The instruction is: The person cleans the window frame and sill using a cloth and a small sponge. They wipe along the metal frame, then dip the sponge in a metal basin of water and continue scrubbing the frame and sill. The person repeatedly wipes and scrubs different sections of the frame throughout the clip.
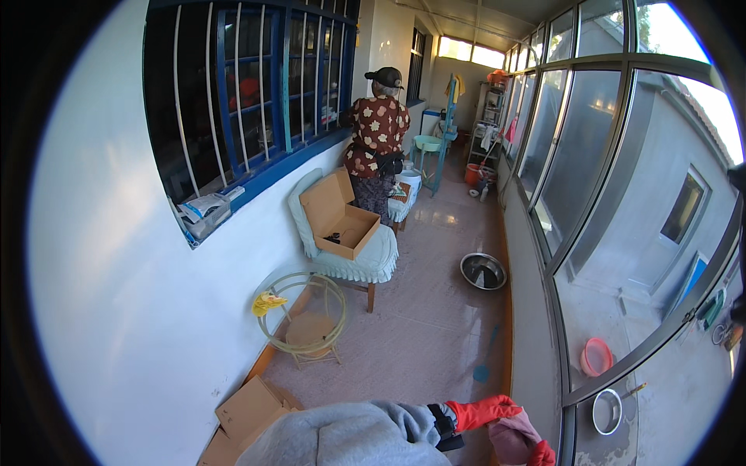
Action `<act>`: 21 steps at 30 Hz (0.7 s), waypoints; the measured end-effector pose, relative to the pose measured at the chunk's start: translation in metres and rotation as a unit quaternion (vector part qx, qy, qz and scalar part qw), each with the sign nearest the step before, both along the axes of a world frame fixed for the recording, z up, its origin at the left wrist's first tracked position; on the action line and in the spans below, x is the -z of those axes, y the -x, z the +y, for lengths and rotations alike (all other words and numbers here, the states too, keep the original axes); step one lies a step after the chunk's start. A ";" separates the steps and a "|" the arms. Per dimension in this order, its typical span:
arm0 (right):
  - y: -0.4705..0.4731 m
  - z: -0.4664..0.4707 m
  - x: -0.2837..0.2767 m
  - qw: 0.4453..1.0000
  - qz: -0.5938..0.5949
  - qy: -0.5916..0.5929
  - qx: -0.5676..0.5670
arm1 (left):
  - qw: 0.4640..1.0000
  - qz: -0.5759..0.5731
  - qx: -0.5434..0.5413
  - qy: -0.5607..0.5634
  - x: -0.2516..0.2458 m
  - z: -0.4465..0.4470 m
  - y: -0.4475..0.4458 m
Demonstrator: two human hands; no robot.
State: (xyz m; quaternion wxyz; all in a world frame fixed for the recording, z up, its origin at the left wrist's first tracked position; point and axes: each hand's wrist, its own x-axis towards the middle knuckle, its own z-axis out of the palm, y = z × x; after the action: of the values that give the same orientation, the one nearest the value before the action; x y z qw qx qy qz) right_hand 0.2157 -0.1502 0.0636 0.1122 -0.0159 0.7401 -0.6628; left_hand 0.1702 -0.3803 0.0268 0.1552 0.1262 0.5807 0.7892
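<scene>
My left hand (484, 412), in a red rubber glove, grips the upper end of a dusky pink cloth (512, 438). A grey sleeve with a black strap around the wrist leads to it. My right hand (542, 454), also in a red glove, is mostly cut off by the bottom edge of the view; it holds the lower right side of the same cloth. Both hands are at the low wall (533, 373) under the metal-framed windows (594, 145). On the floor farther ahead, a stainless steel basin (483, 271) contains something dark.
Another person (379, 134) stands by the barred window. An open cardboard box (355, 233) rests on a covered chair (373, 265). Nearer are a round glass-topped table (303, 314) with a yellow cloth (268, 303), cardboard (250, 413) and a blue fly swatter (481, 373).
</scene>
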 end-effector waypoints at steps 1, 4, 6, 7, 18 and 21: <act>0.004 -0.007 -0.004 1.000 0.004 0.004 0.004 | 0.999 0.034 -0.012 0.011 0.003 0.000 0.002; 0.013 -0.027 -0.015 0.999 0.020 0.018 0.020 | 0.982 0.119 0.130 0.070 0.004 0.007 0.011; 0.018 -0.034 -0.021 0.999 0.030 0.027 0.029 | 0.971 0.045 0.211 -0.099 0.001 0.004 0.019; 0.021 -0.037 -0.023 0.998 0.035 0.030 0.036 | 0.948 -0.065 0.221 -0.221 -0.002 0.002 0.021; 0.006 -0.055 -0.010 0.991 -0.127 -0.007 0.038 | 0.975 0.085 0.047 0.198 -0.001 -0.060 0.086; 0.009 -0.054 -0.004 0.985 -0.174 -0.011 0.017 | 0.969 0.183 -0.044 0.162 0.018 -0.043 0.099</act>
State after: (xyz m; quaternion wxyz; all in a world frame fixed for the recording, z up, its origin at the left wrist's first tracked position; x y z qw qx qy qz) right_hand 0.2067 -0.2039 0.0677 0.2278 0.1134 0.7166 -0.6494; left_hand 0.0709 -0.4231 0.0086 0.0298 0.2154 0.7243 0.6543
